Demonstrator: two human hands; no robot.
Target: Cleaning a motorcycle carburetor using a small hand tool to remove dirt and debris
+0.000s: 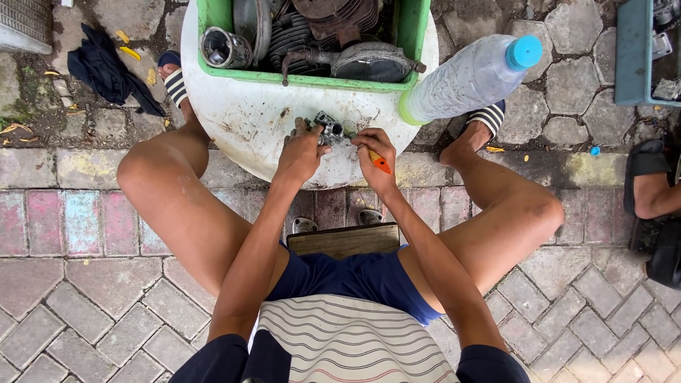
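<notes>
Left hand (301, 152) gripping a small metal engine part (328, 130), right hand (374, 157) clasping an orange-handled screwdriver (378, 161) against it, at the white round table's (234, 120) near edge

Person seated on a low wooden stool (345, 240), knees apart, over a round white worktop (241, 120) on stone paving. At the worktop's near edge, left hand (301, 152) grips a small grey metal engine part (328, 130); right hand (374, 162) closed around an orange-handled tool (379, 162), tip meeting the part. Green crate (411, 35) at the far edge, holding dark finned engine pieces (312, 35) and a metal cylinder (224, 48). Clear plastic bottle with blue cap (468, 76) lies tilted over the worktop's right edge. Dark cloth (106, 67) on the ground far left. Another person's sandalled foot (649, 188) at right.
</notes>
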